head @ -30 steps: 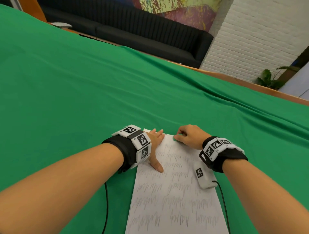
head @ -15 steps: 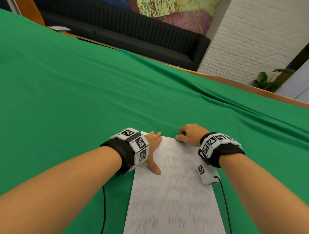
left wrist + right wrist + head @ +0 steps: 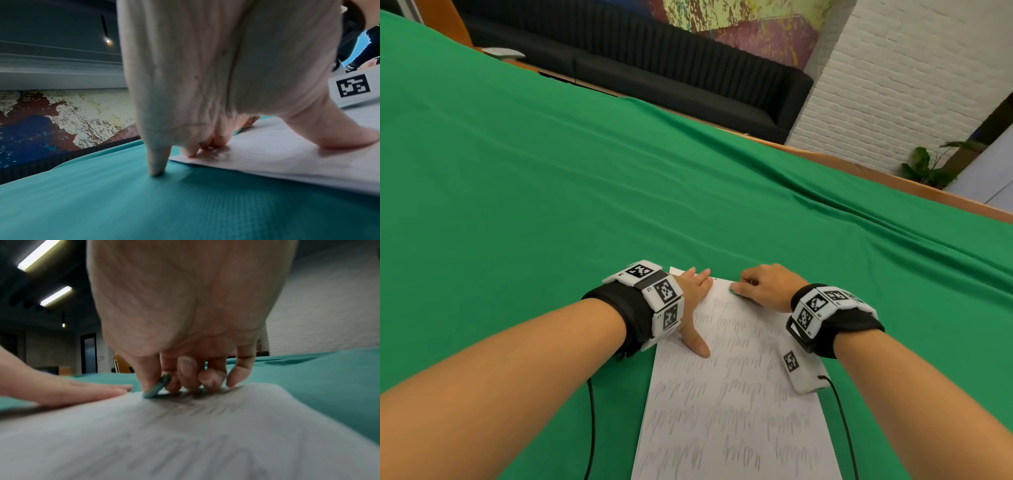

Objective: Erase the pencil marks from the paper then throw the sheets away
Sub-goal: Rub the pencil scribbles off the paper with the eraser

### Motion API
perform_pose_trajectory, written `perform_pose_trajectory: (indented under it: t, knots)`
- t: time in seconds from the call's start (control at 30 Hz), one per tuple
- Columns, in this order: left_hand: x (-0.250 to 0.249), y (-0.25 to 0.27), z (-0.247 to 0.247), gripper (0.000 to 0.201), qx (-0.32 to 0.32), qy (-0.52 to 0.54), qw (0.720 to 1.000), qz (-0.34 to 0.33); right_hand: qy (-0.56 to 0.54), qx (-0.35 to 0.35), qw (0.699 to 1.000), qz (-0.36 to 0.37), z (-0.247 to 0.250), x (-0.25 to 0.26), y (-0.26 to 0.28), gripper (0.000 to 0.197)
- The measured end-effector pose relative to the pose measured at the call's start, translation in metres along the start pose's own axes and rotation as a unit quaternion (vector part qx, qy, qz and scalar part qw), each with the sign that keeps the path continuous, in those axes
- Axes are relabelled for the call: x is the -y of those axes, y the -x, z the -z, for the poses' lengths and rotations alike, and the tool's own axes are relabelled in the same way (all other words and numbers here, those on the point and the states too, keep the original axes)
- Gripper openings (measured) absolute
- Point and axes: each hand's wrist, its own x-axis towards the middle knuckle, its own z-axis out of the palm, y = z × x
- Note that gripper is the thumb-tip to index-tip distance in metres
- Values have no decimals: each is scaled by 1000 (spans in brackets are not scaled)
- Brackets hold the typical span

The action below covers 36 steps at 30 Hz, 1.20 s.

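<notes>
A white sheet of paper (image 3: 732, 404) covered in rows of grey pencil scribbles lies on the green tablecloth (image 3: 551, 192). My left hand (image 3: 697, 298) lies flat on the sheet's top left corner, fingers straight and thumb spread onto the paper (image 3: 287, 162). My right hand (image 3: 760, 286) pinches a small flat green eraser (image 3: 157, 386) between thumb and fingers and presses its edge onto the paper (image 3: 185, 434) near the top edge. In the head view only the green eraser tip (image 3: 732, 291) shows.
A black sofa (image 3: 654, 68) and a white brick wall (image 3: 911, 85) stand beyond the table's wooden far edge. A potted plant (image 3: 924, 168) is at the right. Black cables trail from both wrist bands over the cloth.
My right hand with the eraser has shifted slightly along the top of the sheet. The left hand stays flat on the same corner. The head view has tilted a little.
</notes>
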Motion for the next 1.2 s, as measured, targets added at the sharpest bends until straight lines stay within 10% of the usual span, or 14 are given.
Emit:
perform_pose_trajectory:
  t: [1.03,1.2]
  knots:
    - [1,-3,-3,127,-5,-5,1000,1,-20,-29,999,18,-4,27,-5,43]
    - [0,-3,-2,127,-7,-7,1000,3,113,-63,990,-50,13,23,-5,33]
